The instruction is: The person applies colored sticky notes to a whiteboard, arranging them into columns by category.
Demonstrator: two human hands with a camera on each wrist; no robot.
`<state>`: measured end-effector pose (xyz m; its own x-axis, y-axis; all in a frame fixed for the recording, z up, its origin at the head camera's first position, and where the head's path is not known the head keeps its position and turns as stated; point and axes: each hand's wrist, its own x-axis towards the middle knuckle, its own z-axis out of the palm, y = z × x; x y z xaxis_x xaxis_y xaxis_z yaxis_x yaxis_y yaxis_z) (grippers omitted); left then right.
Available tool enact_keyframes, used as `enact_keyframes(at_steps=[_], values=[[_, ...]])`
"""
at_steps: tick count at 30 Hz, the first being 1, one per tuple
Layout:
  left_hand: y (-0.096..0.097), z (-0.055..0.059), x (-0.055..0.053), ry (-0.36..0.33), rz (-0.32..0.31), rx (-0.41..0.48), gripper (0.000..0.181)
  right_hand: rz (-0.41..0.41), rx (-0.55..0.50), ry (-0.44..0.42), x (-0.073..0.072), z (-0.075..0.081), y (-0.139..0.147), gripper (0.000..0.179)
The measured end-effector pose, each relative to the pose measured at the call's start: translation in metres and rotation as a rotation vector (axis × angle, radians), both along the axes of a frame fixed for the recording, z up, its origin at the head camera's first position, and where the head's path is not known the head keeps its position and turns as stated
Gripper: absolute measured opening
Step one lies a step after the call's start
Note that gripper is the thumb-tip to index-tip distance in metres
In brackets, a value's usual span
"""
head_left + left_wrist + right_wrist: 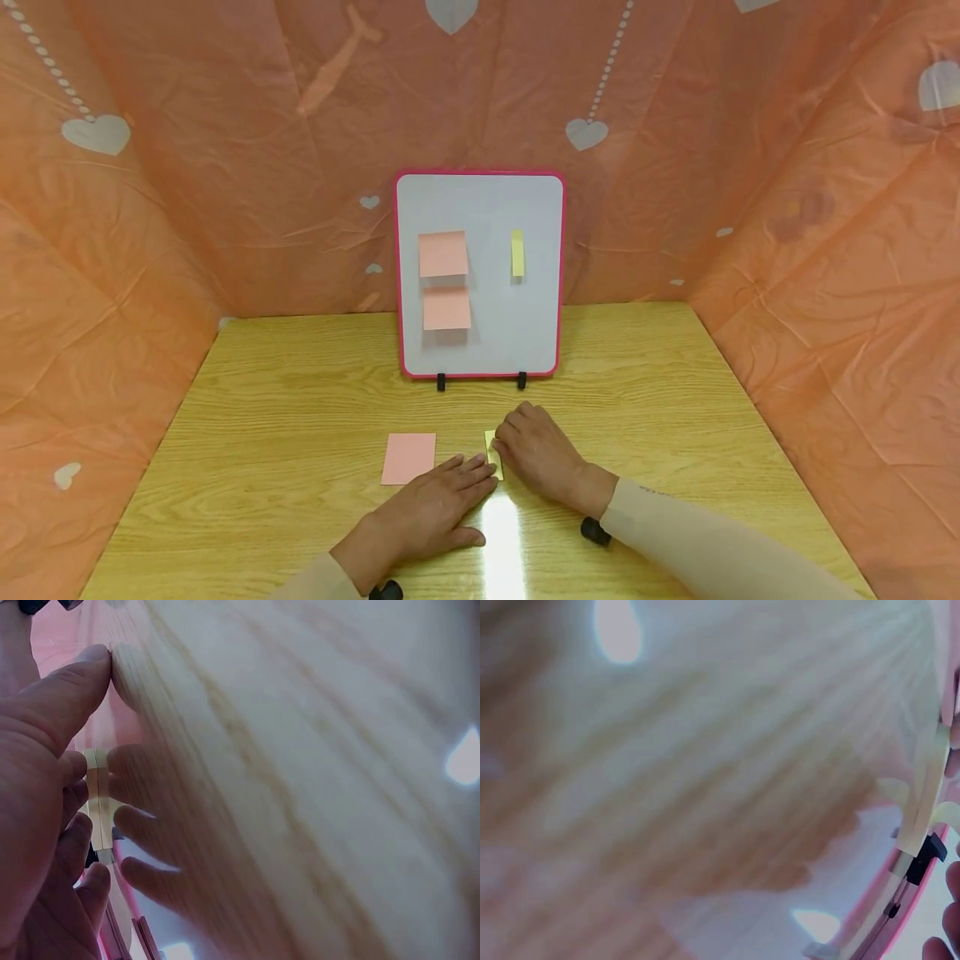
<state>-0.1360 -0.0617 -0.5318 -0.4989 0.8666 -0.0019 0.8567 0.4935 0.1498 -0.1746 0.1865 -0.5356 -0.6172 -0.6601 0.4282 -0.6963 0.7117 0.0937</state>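
A narrow yellow sticky note pad (496, 472) lies on the table between my two hands. My left hand (431, 512) rests palm down with straight fingers, the fingertips at the pad's near end. From the right, my right hand (540, 454) pinches the pad's top sticky note, with its fingertips partly hidden in the head view. That note's edge bends up from the pad (922, 802) in the right wrist view. Left of the pad is a square pink sticky note pad (409, 457), close to the left fingers. The left wrist view shows the left thumb (79, 686) spread from the fingers.
A whiteboard (495, 350) with a pink frame stands upright at the back on black feet (441, 382). Two pink sticky notes (443, 254) hang on its left side, and one narrow yellow note (517, 254) on its right. Orange cloth (480, 100) surrounds the wooden table (300, 400).
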Motion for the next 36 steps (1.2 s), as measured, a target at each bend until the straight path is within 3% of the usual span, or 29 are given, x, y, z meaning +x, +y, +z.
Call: enact_keyframes(at_steps=[10, 23, 36], values=[[0.0, 0.002, 0.0, -0.025, 0.005, 0.0, 0.073, -0.014, -0.055, 0.031, -0.009, 0.006, 0.001, 0.009], [0.0, 0.0, 0.0, 0.009, 0.002, 0.005, 0.073, -0.053, -0.049, 0.042, -0.022, 0.005, 0.007, 0.01], [0.0, 0.002, -0.001, -0.037, 0.009, 0.014, 0.074, -0.09, -0.071, 0.045, -0.035, 0.007, 0.009, 0.012]])
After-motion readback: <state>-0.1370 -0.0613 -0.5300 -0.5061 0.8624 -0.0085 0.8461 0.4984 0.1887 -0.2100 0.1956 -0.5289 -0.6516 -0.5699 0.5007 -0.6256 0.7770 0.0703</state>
